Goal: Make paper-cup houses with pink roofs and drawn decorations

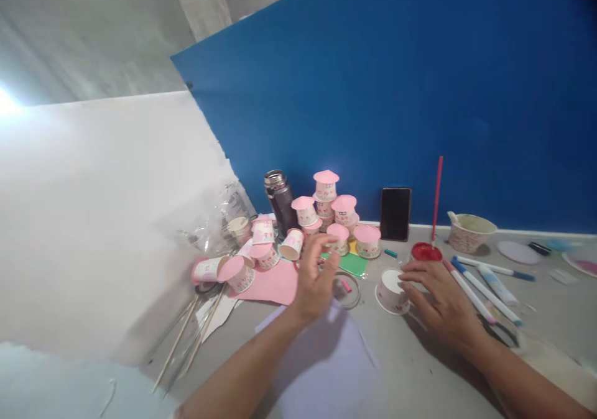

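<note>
My left hand [317,279] hovers over the purple paper [321,369], its fingers curved and apart with nothing between them. An upside-down printed paper cup [392,291] stands on the grey table [410,375]. Close against its right side is my right hand [436,298], fingers spread and holding nothing; fingertips overlap the cup's edge, and I cannot tell whether they touch it. Beyond my left hand stand several cups with pink paper cone tops, some stacked, such as the top one [326,186]. A roll of clear tape [357,291] lies between my hands.
A dark open flask [280,201] and a phone [395,214] stand at the back. Right are a red dish [425,251] with an upright red stick, a bowl [471,232] and markers [487,291]. Pink paper [270,285] and wooden sticks [177,344] lie left.
</note>
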